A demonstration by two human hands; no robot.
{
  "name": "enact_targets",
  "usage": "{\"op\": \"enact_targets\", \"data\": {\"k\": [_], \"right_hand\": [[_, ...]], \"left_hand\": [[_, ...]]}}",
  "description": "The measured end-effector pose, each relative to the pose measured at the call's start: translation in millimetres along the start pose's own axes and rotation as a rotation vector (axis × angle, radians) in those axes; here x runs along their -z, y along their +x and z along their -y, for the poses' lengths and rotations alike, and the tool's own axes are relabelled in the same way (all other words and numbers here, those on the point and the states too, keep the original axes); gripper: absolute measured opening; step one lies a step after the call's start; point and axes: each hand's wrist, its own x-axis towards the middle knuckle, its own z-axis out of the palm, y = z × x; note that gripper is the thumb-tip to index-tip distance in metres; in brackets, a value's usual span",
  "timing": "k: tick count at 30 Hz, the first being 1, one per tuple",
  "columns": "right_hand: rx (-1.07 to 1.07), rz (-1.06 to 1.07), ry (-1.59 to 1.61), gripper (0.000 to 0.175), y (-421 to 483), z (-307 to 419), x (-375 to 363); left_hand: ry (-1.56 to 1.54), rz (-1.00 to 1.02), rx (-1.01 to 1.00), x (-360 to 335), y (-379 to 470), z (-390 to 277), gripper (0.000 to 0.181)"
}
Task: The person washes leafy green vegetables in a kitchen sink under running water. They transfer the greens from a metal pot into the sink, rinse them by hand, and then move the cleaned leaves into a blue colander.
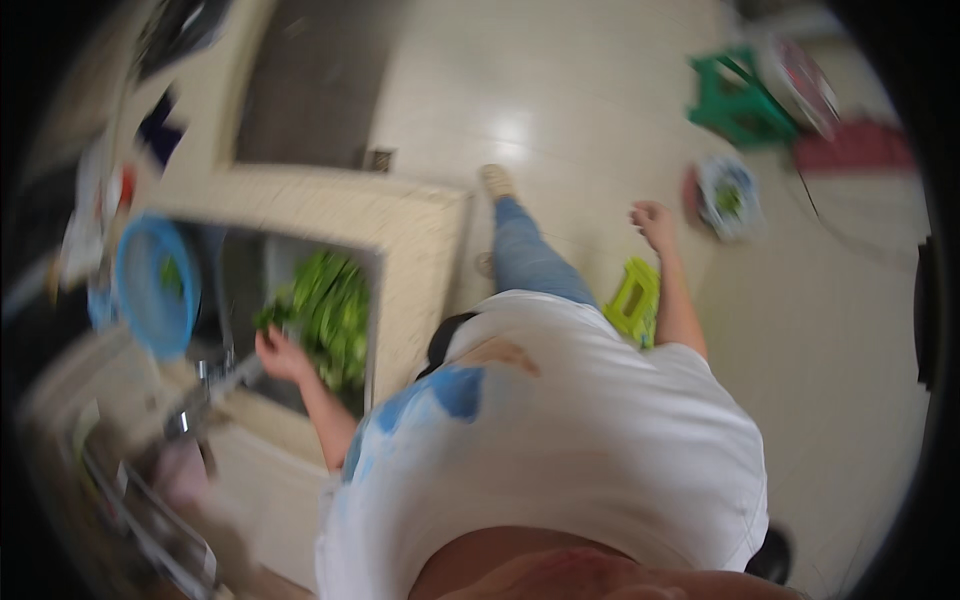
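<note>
My left hand [281, 355] is over the sink basin, its fingers closed on a small bunch of dark leafy greens [276, 313]. Beside it, a large heap of long green leafy vegetables [330, 315] fills the right part of the metal sink [371, 330]. Out to my right, my right hand [653, 223] hangs above the floor with loosely curled fingers and nothing seen in it. A blue plastic basin or colander [157, 346] tilts over the left part of the sink, with a bit of green inside. Motion blur softens the details.
A faucet [202, 375] stands at the sink's edge. On the floor to my right are a yellow-green plastic stool [637, 304], a bag-lined container [726, 196] with green scraps, and a green stool [739, 97]. A beige counter [424, 225] edges the sink.
</note>
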Motion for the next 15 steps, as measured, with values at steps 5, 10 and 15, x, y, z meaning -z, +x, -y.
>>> {"op": "enact_targets", "data": {"k": [5,10,15], "right_hand": [[0.243,0.099,0.065,0.02,29,141,-21],[0.617,0.227,0.292,0.019,-32,303,-85],[0.864,0.86,0.274,0.015,-136,407,-217]], "left_hand": [[-0.516,-0.25,0.284,34,8,-15,0.02],[-1.129,-0.276,0.668,62,-4,-1,0.005],[-1.385,-0.237,0.787,60,-17,12,0.005]]}}
